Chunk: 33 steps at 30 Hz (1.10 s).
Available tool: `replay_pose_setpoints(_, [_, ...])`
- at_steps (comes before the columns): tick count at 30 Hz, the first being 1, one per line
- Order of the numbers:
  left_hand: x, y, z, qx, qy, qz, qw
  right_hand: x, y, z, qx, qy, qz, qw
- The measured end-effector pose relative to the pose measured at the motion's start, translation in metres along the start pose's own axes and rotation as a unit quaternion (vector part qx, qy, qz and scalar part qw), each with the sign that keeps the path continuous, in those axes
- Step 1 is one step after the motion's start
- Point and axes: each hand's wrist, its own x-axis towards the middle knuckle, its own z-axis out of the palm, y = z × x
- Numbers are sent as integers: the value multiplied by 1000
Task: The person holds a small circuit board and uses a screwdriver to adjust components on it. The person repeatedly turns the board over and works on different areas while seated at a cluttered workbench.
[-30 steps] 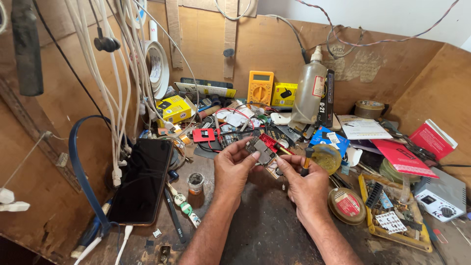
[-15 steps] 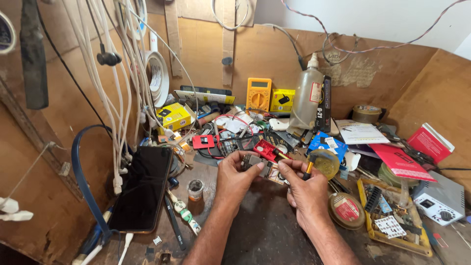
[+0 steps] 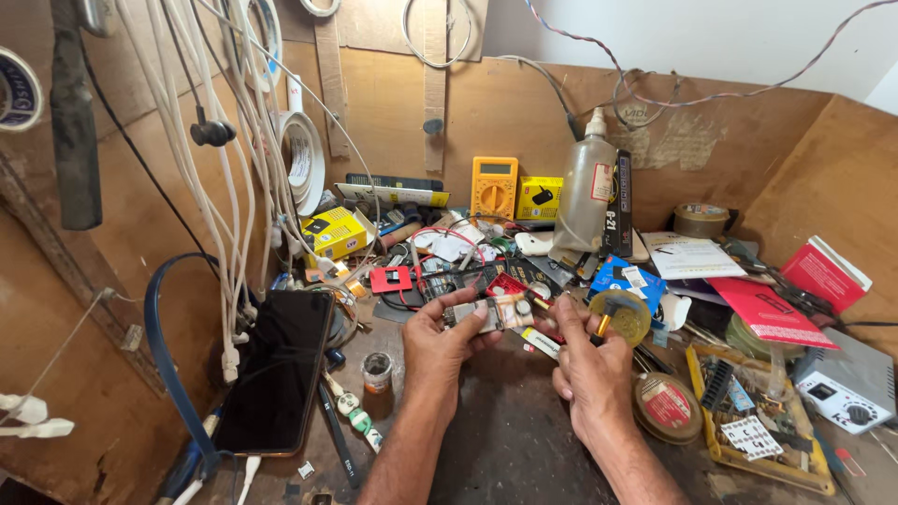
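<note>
Workbench, cluttered, seen from above. Left hand [image 3: 447,341]: fingers closed around a small grey circuit module [image 3: 486,315], held just above the dark bench top [image 3: 505,440] at the centre of the view. Right hand [image 3: 591,367]: fingers pinched on a thin tool with a yellow-and-black handle [image 3: 601,322], its tip hidden behind the fingers, close beside the module. Behind the hands: red plastic part [image 3: 389,279], yellow multimeter [image 3: 494,186] standing against the back board, small yellow box [image 3: 540,198] beside it, grey squeeze bottle [image 3: 584,192] upright. Left of the hands: black phone [image 3: 278,369] leaning near white cables [image 3: 224,187], small glass jar [image 3: 377,371], tape roll [image 3: 301,161] hanging. Right of the hands: round red-labelled tin [image 3: 668,408], yellow parts tray [image 3: 758,425], red booklet [image 3: 769,312], white meter with dial [image 3: 847,393].
</note>
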Motion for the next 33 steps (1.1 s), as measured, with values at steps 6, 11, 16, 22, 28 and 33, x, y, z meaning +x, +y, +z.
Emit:
replay_pose_setpoints(6, [1, -4, 3, -43, -36, -14, 998, 4, 6, 0, -69, -54, 1, 996])
replay_pose_setpoints(11, [0, -4, 4, -15, -64, -66, 996, 11, 11, -4, -38, -55, -6, 998])
replay_pose_setpoints(16, [-4, -7, 2, 29, -100, -63, 993, 12, 11, -3, 9, -14, 2, 1000])
replay_pose_setpoints(22, [0, -10, 1, 67, -134, -58, 987, 18, 10, -4, -1, -3, -19, 1000])
replay_pose_setpoints(28, [-1, -8, 0, 71, -141, -84, 984, 20, 14, -5, -10, 11, -25, 1000])
replay_pose_setpoints(33, [-2, -6, 0, 63, -142, -91, 984, 15, 9, -1, -23, -7, -13, 1000])
